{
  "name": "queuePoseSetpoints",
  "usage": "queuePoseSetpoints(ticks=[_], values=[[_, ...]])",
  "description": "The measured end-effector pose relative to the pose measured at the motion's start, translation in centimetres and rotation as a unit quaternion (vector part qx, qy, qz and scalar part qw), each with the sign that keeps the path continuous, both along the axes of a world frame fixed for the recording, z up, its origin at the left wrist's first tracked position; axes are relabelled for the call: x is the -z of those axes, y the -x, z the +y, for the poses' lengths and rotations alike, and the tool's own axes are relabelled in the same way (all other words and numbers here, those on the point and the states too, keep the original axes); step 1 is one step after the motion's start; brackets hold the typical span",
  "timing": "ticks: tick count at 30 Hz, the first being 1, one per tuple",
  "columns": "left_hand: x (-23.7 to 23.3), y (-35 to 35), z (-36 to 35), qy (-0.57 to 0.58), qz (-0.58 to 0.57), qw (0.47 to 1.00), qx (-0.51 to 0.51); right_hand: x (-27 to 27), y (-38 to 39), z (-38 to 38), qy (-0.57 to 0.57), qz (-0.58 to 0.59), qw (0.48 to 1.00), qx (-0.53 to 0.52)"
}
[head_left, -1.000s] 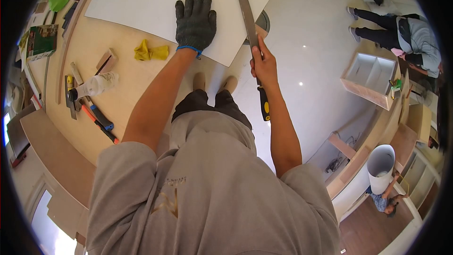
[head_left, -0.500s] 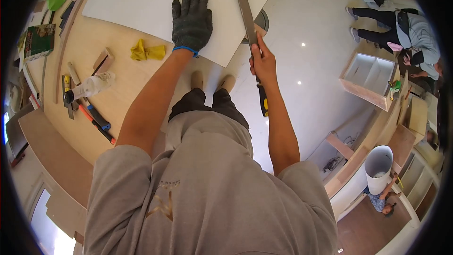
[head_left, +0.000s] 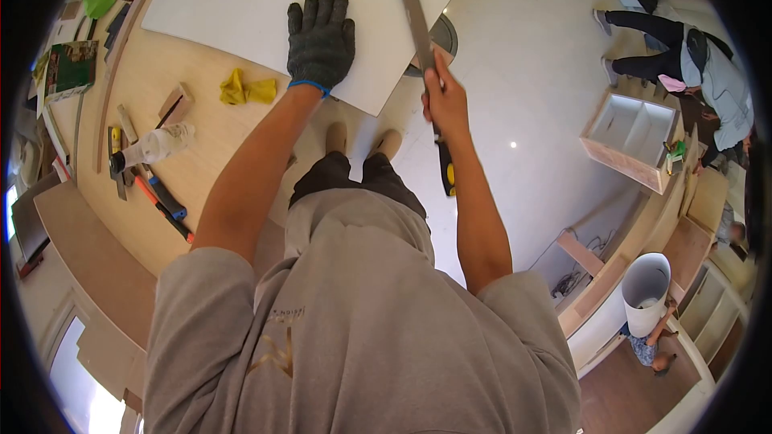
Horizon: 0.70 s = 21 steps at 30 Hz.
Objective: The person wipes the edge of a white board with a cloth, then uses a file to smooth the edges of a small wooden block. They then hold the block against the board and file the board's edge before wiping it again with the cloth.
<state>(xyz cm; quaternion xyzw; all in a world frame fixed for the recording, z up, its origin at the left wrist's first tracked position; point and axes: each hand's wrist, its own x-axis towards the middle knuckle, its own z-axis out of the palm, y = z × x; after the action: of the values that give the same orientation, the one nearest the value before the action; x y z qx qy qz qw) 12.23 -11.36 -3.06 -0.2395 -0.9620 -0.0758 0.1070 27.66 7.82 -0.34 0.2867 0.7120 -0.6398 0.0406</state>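
Left hand (head_left: 322, 40): in a dark grey knitted glove with a blue cuff; palm down on the panel, near its near corner; fingers straight and slightly parted, gripping nothing.
Right hand (head_left: 446, 100): bare; fingers closed round the lower part of the file's blade, above the handle.
File (head_left: 415, 20): long, flat, grey metal; tip over the panel, blade angled across the panel's right-hand edge; actual contact with that edge, cannot tell. Black-and-yellow handle (head_left: 448, 173) outside the fist, beside the wrist.
Panel (head_left: 241, 0): large, flat, white; partly over the tabletop, near corner jutting past the tabletop's edge.
Tabletop (head_left: 205, 165): pale wood-coloured sheet.
By the panel's near edge: crumpled yellow cloth-like item (head_left: 257, 91).
Toward the tabletop's left edge: clear plastic bottle with a black cap (head_left: 165, 142), lying down; long narrow brown wooden strip (head_left: 121, 60).
Toward the tabletop's near end: tool handles, blue-and-black (head_left: 169, 197) and orange-red (head_left: 165, 209).
Beyond, across the floor: co-worker in a light grey top (head_left: 716, 64), bent over.
Risk, as judged: chipping or scratching of the white face, from a tilted blade; scraped bare fingers, from holding the blade instead of the handle; shifting of the panel, from too little pressure under the glove.
Against half a second earlier: file tip slightly farther along the panel's edge; gloved palm in much the same spot on the panel; co-worker's legs wider apart.
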Motion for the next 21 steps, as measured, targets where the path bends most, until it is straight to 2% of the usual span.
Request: queuePoseSetpoints(ticks=[3, 4, 5, 8, 11, 12, 13, 16, 19, 21], values=[[0.1, 0.1, -0.2, -0.021, -0.008, 1.0, -0.003, 0.9, -7.5, -2.4, -0.068, -0.033, 0.995, -0.063], [0.1, 0.1, -0.2, -0.027, -0.004, 1.0, -0.004, 0.4, -10.3, -4.0, -0.025, -0.063, 0.996, -0.056], [0.2, 0.0, -0.2, -0.032, -0.001, 0.999, -0.004, 0.9, -12.8, -5.3, -0.026, -0.034, 0.997, -0.056], [0.4, 0.0, -0.3, -0.032, 0.009, 0.999, -0.006, 0.2, -12.0, -5.5, -0.04, -0.042, 0.997, -0.057], [0.3, 0.1, -0.1, -0.027, 0.023, 0.999, -0.004, 1.8, -5.0, -1.9, -0.088, -0.013, 0.995, -0.035], [0.2, 0.0, -0.1, -0.026, 0.028, 0.999, -0.005, 1.0, -2.6, -0.5, -0.038, -0.032, 0.999, 0.0], [0.2, -0.1, -0.2, -0.026, 0.025, 0.999, -0.005, 0.6, -1.1, 0.5, -0.005, -0.003, 1.0, 0.023], [-0.2, 0.4, 0.0, -0.042, 0.025, 0.999, 0.004, -0.1, -2.9, 0.3, -0.003, -0.022, 1.0, 0.008], [0.6, -0.2, -0.4, -0.071, 0.024, 0.997, 0.005, -1.6, -10.5, -3.7, 0.011, -0.104, 0.993, -0.045], [0.6, -0.1, -0.4, -0.075, 0.035, 0.997, 0.002, 1.3, -14.5, -5.6, -0.007, -0.015, 0.998, -0.057]])
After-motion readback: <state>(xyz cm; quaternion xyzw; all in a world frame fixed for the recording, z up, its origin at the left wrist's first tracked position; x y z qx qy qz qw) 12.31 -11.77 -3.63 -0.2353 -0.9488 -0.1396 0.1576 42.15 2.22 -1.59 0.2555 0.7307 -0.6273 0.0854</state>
